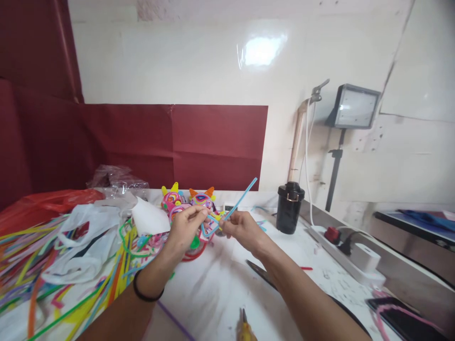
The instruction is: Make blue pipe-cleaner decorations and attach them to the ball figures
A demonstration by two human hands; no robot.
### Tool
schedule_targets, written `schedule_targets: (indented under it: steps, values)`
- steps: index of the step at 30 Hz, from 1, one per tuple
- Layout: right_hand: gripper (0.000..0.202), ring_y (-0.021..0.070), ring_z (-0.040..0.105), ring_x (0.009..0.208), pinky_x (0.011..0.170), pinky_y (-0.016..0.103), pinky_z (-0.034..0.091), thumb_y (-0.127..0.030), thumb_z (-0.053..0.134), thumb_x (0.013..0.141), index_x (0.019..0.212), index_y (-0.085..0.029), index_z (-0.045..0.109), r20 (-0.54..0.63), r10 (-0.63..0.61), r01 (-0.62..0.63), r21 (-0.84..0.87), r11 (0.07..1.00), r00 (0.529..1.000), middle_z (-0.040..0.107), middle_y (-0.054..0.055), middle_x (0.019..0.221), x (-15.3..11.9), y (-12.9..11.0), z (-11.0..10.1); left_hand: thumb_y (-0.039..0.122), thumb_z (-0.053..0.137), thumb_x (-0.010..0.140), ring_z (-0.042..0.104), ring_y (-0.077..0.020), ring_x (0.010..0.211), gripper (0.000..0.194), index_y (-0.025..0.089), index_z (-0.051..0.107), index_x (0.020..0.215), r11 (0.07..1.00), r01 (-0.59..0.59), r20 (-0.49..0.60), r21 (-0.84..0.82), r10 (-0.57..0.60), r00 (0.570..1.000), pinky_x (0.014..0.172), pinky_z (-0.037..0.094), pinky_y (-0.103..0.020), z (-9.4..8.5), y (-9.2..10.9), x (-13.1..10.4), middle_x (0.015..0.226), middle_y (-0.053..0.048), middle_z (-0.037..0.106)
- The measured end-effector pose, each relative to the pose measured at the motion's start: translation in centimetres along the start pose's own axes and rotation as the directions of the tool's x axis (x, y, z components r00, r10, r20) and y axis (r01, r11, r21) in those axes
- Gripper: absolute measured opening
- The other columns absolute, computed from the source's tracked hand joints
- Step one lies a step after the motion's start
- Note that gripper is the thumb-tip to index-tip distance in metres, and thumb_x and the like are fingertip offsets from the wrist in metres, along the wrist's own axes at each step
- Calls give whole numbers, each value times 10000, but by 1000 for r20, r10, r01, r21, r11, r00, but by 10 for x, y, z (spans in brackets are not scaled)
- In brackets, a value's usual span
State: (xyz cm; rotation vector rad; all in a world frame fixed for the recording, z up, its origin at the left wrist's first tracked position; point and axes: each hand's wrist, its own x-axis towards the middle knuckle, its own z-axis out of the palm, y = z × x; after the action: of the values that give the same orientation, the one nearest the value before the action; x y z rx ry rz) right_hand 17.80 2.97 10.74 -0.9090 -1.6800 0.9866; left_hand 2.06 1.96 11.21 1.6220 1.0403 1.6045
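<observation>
A light blue pipe cleaner (246,194) is stretched between my two hands, bent into an angled shape, with one straight end pointing up and right. My left hand (188,228) pinches it at the bent part. From the other side, my right hand (242,229) grips it with thumb and fingers near the base of the straight end. Just behind my hands stand colourful pipe-cleaner figures, one with orange ears (202,198) and one with yellow ears (173,198). Below my right wrist lies a dark pointed blade (261,273), partly covered by my forearm.
Many loose pipe cleaners (21,274) and a white cloth-like item (85,241) cover the left side. A black bottle (288,210), a power strip (344,258) and a phone (405,315) are on the right. A yellow-handled tool (246,330) lies at the front.
</observation>
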Motion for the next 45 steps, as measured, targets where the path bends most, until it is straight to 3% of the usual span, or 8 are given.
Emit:
schedule_targets:
  steps: [3,7,11,15,20,27,36,45]
  values:
    - [190,107,471,493,511,243,359,-286,552,702,574,-145,554,11,-9,10,-44,999,1000,532,-5,528,2,4,-2,262,568,756,641,-174,720,167,167,691,817,985,-65,53,161,57,997,650,485,-256,-3,-1,2,784,-28,696]
    - [192,118,489,504,513,251,378,-306,552,705,605,-143,559,7,-31,32,-90,995,999,543,2,541,5,11,-3,255,541,787,633,-173,734,214,192,716,893,887,-209,148,412,162,976,664,462,-262,-4,-4,2,826,-30,713]
    - [198,119,486,516,520,257,394,-321,543,719,643,-140,567,26,-55,57,-84,995,998,548,6,563,6,16,-2,254,573,780,630,-172,770,175,189,730,823,812,-309,233,496,219,948,707,447,-260,-3,-4,0,827,-33,713]
    - [193,120,484,525,523,255,391,-304,532,733,650,-134,572,45,-61,65,-90,994,997,551,13,575,5,16,-1,232,546,794,612,-151,690,176,180,706,741,794,-317,248,520,215,945,654,439,-243,-2,-1,-3,737,-14,694]
    - [174,113,477,517,525,250,385,-272,535,739,636,-134,562,42,-46,48,-64,997,998,543,7,562,5,13,-1,258,516,808,588,-130,585,192,179,683,758,852,-231,251,470,122,960,539,431,-214,-1,3,-6,654,12,666]
    - [186,117,492,523,535,251,385,-275,537,762,658,-126,579,33,-24,26,-73,997,999,569,17,572,3,10,-1,247,572,744,614,-144,605,183,178,708,847,873,-136,215,468,38,976,532,448,-219,0,0,-5,733,-4,714]
    - [189,122,496,532,540,254,387,-268,542,766,630,-138,558,23,-38,39,-78,996,999,549,8,566,3,11,0,275,547,756,612,-145,592,192,181,711,783,848,-171,230,502,60,971,537,437,-223,-1,-2,-6,702,1,712]
    - [181,104,476,505,529,240,361,-236,566,754,598,-143,556,31,2,-1,-44,999,1000,581,7,551,0,5,-1,186,552,743,628,-151,652,162,202,713,737,764,-309,234,566,211,949,621,437,-239,1,-4,-7,730,0,716]
